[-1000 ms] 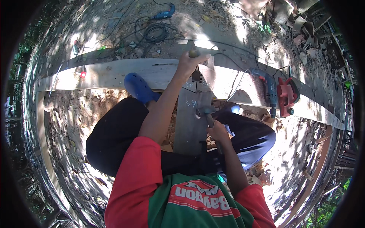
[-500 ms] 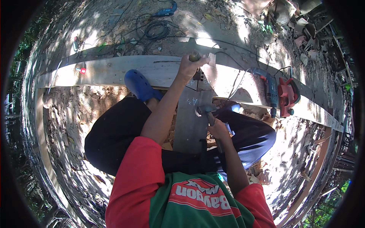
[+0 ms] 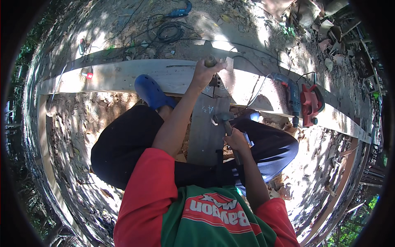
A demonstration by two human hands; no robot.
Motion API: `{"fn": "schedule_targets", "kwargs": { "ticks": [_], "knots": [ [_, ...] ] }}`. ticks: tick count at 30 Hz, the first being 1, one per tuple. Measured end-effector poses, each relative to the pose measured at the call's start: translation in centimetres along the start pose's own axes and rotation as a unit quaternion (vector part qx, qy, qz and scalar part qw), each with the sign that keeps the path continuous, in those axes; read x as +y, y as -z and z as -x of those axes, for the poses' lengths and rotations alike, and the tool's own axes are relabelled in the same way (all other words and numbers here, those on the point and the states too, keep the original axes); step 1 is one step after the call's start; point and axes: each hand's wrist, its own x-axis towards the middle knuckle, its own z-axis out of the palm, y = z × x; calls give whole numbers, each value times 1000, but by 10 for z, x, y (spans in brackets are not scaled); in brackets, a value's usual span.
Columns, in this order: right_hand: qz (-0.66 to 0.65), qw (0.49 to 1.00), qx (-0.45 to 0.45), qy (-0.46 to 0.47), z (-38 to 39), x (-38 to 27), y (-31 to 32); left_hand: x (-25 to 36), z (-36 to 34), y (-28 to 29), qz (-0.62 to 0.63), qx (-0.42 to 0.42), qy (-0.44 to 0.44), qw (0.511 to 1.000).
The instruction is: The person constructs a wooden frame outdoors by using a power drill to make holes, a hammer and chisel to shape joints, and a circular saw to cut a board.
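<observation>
My left hand (image 3: 201, 76) is closed round a tool's short, yellowish handle (image 3: 210, 61) at the long pale plank (image 3: 156, 74). Its thumb lies against a small pale piece (image 3: 229, 64); dark metal with holes (image 3: 218, 82) shows below the fingers, and the tool's working end is unclear. My right hand (image 3: 236, 140) grips a hammer, whose metal head (image 3: 223, 117) is over a grey board (image 3: 201, 144) between my legs. That board meets the plank crosswise and has pale handwritten marks.
A blue drill (image 3: 292, 99) and red power planer (image 3: 310, 103) rest on the plank's right part, a small red object (image 3: 89, 75) on its left. Beyond lie coiled cable (image 3: 166, 33) and another blue tool (image 3: 177, 12). My blue clog (image 3: 150, 92) is below the plank, among dry leaves.
The plank and tools appear slightly higher in the picture than a second ago. Both hands keep their grips, with very little visible movement.
</observation>
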Motion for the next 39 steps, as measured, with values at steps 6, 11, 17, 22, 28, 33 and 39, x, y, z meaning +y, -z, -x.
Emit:
{"fn": "schedule_targets", "kwargs": {
  "ticks": [6,11,17,22,28,33,39],
  "knots": [
    [-10,1000,17,24,-2,6,-3,0,7,8,25,-26,-12,999],
    [-227,973,-16,31,3,-9,22,1,6,9,0,-56,-42,998],
    [-231,928,145,254,85,-135,118,0,13,-7,-31,-77,-16,996],
    [-218,862,286,356,143,-220,161,-3,17,-17,-68,-50,-53,995],
    [-216,803,331,446,144,-228,155,1,25,-24,-27,-32,-25,999],
    [-94,852,327,399,121,-217,135,-9,20,-11,-61,-39,-40,997],
    [106,932,266,222,25,-154,116,-10,25,-26,-23,-47,-55,997]
  ]
}}
